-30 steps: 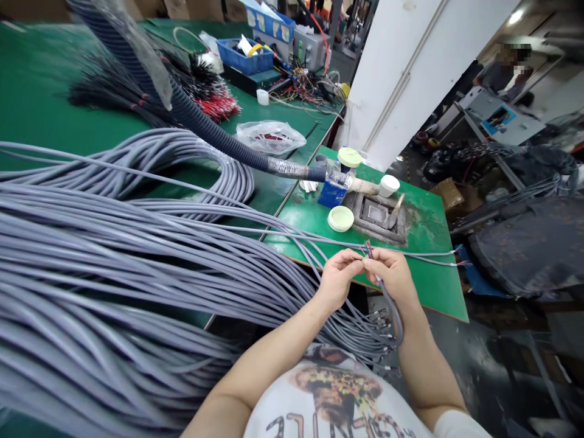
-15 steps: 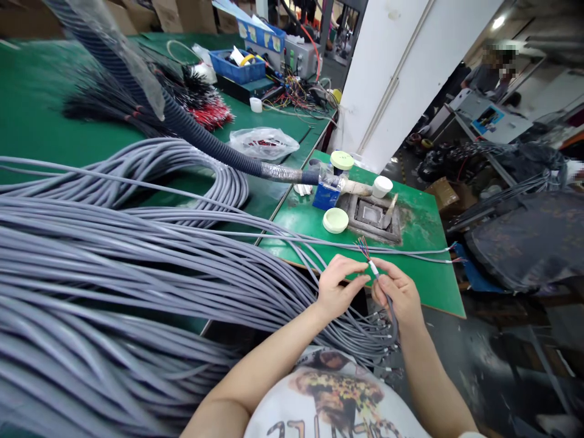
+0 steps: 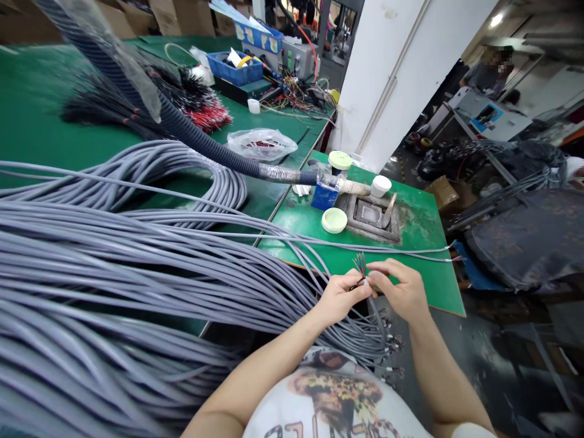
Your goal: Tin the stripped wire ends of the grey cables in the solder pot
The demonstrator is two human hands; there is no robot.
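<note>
- Left hand (image 3: 341, 298): fingers (image 3: 353, 285) pinched tightly on the grey cable (image 3: 376, 316), just below its fanned coloured wires (image 3: 360, 264).
- Right hand (image 3: 400, 289): fingers (image 3: 378, 274) curled, tips at the white sleeve (image 3: 365, 282); whether they grip it, I cannot tell.
- The cable end sits above the front edge of the green workbench (image 3: 410, 271), wires pointing up, touching nothing else.
- The grey cable bundle (image 3: 114, 267) lies just beside the left forearm (image 3: 274, 356).
- Further along the bench, well apart from the hands, sit a green lid (image 3: 334, 220) and a square metal tray (image 3: 369, 216).
</note>
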